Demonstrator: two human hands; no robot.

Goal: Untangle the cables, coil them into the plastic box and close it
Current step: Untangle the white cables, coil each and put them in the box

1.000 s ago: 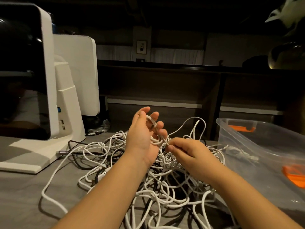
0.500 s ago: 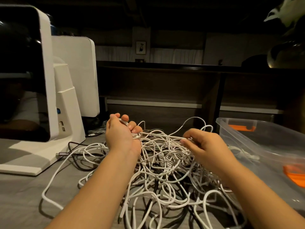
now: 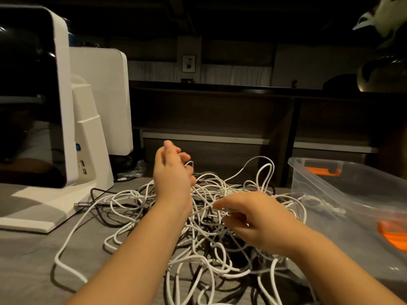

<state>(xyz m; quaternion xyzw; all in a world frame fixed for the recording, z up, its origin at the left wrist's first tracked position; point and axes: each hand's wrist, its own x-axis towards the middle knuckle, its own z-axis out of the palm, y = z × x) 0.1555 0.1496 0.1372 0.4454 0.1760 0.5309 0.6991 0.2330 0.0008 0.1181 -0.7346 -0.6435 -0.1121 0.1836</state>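
Both hands sit over one heap of cables [image 3: 204,219] sprawled on the grey table [image 3: 33,260], mostly white strands with a few dark ones threaded under — nothing sorted yet. The left hand [image 3: 172,172] is raised at about 11 o'clock of the heap, its back to the camera, fingers loosely curled around a white loop that pokes out past the knuckles; how firmly it grips I cannot tell, since the fingertips are hidden. The right hand [image 3: 255,221] hangs lower, near the heap's centre, fingers half-curled and pointing toward 9 o'clock, blurred, their tips among the strands; whether they pinch a cable cannot be made out.

What the coming move likely turns on is the strand between the hands — a white run seems to lead from the left hand's loop down toward 4 o'clock and the right fingertips, so its long axis lies roughly 10-to-4. The right hand is the nearer one to the knot of crossings; the left is better placed to keep the free loop up.

Off at 3 o'clock stands the clear plastic box [image 3: 352,194], open, orange latches showing, with one white cable trailing at its near wall. A white monitor stand [image 3: 88,150] sits at 9 o'clock.
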